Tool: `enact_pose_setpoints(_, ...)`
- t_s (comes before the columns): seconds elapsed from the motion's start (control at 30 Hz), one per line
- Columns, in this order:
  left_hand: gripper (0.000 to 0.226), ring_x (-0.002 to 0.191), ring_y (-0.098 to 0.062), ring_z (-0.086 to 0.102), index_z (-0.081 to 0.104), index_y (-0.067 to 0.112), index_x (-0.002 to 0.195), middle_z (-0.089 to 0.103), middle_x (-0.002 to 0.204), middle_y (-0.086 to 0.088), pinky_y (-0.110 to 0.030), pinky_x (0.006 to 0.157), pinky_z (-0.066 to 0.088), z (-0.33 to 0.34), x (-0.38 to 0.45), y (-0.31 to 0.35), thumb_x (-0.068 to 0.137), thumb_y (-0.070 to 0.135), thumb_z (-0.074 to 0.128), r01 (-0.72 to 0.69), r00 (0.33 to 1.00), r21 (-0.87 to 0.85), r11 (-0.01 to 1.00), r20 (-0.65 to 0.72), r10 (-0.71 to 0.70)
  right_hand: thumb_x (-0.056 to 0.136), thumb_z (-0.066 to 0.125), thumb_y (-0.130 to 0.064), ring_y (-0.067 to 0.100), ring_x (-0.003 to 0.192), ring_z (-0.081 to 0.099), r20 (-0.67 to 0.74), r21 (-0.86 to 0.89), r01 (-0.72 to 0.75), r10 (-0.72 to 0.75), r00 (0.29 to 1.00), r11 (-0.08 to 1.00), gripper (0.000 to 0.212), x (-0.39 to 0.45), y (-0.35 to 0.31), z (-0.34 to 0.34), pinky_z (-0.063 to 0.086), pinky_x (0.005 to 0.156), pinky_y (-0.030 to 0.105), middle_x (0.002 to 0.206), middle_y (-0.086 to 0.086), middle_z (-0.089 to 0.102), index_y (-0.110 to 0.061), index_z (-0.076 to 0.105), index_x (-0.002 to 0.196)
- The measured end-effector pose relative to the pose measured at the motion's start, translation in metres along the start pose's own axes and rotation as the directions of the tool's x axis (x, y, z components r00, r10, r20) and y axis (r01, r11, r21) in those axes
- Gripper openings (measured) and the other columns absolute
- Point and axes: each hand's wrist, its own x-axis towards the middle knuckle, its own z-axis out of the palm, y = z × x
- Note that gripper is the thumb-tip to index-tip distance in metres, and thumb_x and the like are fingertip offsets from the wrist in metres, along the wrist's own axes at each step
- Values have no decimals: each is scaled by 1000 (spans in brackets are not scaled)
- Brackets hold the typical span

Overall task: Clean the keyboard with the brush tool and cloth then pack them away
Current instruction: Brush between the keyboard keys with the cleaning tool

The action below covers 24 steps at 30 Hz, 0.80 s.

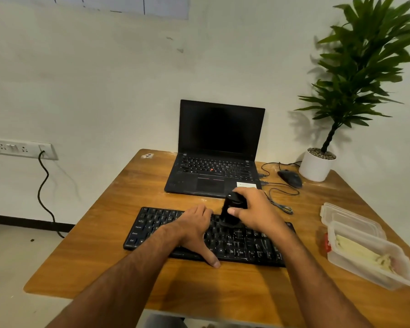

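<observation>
Right hand (253, 209) fingers wrapped around upright black cylindrical brush tool (231, 210), bristles down mid black plastic keyboard (246, 242) on near table; left hand (194, 230) pressed flat, fingers relaxed, likely steadying it.

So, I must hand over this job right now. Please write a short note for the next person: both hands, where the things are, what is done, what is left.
Left hand: lies flat on the keyboard, steadying it, thumb over the front edge.
Right hand: grips the black brush tool upright, brush end down on the keys.
Container, open, at the table's right edge, with a pale cloth inside; its lid lies behind it.
Done: brushing appears under way.
Left: finish brushing, wipe with the cloth, pack both away.
</observation>
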Motion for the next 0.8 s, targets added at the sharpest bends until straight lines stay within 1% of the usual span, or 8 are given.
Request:
enact_pose_setpoints(0.13, 128, 124, -17, 34, 32, 13, 151, 35, 138, -1, -41, 117, 38, 0, -1, 1, 57, 84, 82, -4, 1000, 6, 1000, -5, 4, 87, 76, -20, 20, 108, 62, 22, -76, -37, 38, 999, 996, 32, -6, -2, 9, 52, 90, 34, 110, 1, 68, -21, 66, 116)
enact_pose_setpoints(0.27, 132, 130, -19, 34, 28, 14, 154, 34, 143, -2, -44, 120, 36, 0, 0, -1, 55, 83, 83, 4, 1000, -14, 1000, -2, -4, 89, 74, -16, 19, 111, 61, 36, -156, -64, 71, 997, 986, 34, -4, 3, -9, 47, 86, 27, 115, 2, 67, -18, 65, 122)
enact_pose_setpoints(0.43, 131, 128, -20, 35, 30, 13, 153, 34, 142, -1, -44, 119, 36, 0, 0, 0, 56, 84, 82, 0, 1000, 1, 1000, -3, 0, 87, 76, -22, 17, 104, 60, 64, -30, -21, 23, 998, 999, 29, -2, 2, 7, 53, 87, 33, 108, -1, 64, -26, 63, 113)
enact_pose_setpoints(0.5, 132, 131, -20, 34, 29, 12, 154, 34, 144, -2, -43, 120, 35, -1, -2, 1, 57, 84, 82, 5, 1000, 11, 1000, -3, -5, 87, 76, -23, 15, 100, 60, 52, 36, -12, 10, 999, 999, 29, 0, 5, 15, 53, 81, 31, 104, -2, 63, -27, 60, 111)
enact_pose_setpoints(0.6, 133, 131, -20, 34, 30, 9, 154, 34, 143, -4, -43, 120, 35, -1, -2, 2, 57, 83, 82, 4, 1000, 12, 1000, -13, -4, 89, 74, -21, 15, 92, 63, 18, 131, -45, 43, 999, 990, 26, 0, 11, 13, 51, 70, 27, 100, -1, 66, -21, 59, 110)
enact_pose_setpoints(0.67, 132, 129, -20, 35, 30, 9, 153, 35, 141, -4, -43, 119, 36, 0, -2, 1, 56, 84, 82, 1, 1000, 14, 1000, -16, -1, 91, 72, -19, 18, 91, 65, 82, 184, -110, 96, 992, 977, 21, -1, 18, 7, 53, 73, 32, 98, 1, 67, -17, 60, 107)
enact_pose_setpoints(0.73, 132, 129, -20, 35, 30, 10, 153, 35, 141, -3, -43, 119, 36, 0, -2, 1, 56, 84, 82, 0, 1000, 16, 1000, -19, 0, 91, 72, -17, 19, 92, 66, 158, 243, -171, 135, 978, 955, 17, -1, 22, -1, 56, 79, 37, 98, 2, 68, -19, 61, 104)
enact_pose_setpoints(0.8, 133, 131, -21, 35, 29, 9, 154, 34, 144, -4, -43, 120, 36, 0, -1, 2, 57, 84, 82, -1, 1000, 16, 1000, -17, 1, 90, 73, -16, 20, 97, 66, 105, 362, -205, 179, 978, 909, 19, 2, 24, -2, 57, 83, 40, 101, 0, 67, -23, 62, 104)
